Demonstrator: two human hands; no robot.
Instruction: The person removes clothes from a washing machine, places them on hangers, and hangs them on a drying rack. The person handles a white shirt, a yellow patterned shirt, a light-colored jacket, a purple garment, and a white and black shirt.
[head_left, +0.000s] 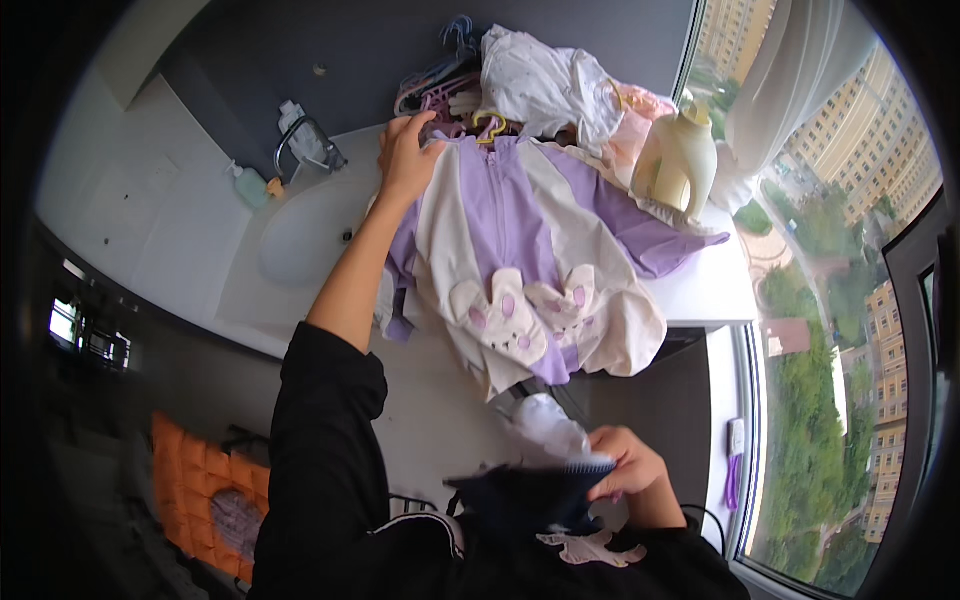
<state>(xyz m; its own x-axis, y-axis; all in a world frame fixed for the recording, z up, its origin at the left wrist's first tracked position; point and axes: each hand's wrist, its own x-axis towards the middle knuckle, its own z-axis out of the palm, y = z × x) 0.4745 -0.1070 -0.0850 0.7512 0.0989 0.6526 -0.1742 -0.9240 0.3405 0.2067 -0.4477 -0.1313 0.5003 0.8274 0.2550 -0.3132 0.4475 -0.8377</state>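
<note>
A purple and white zip-front child's jacket (499, 217) with two rabbit-shaped patches lies over the counter, a yellow hanger (491, 129) at its collar. My left hand (409, 154) rests at the jacket's shoulder, by the pile of hangers; whether its fingers grip the fabric is hard to tell. Lower down, close to my body, my right hand (626, 465) is closed on a dark navy garment (532, 491) with a ribbed, striped edge. White fabric (547, 427) bulges beside that hand, partly blurred.
Behind the jacket are piled plastic hangers (446, 90), a white garment (551, 86) and pink clothing (626, 139). A cream detergent jug (679, 161) stands at right near the window. At left are a washbasin (304, 232), a faucet (307, 142) and a soap bottle (250, 186).
</note>
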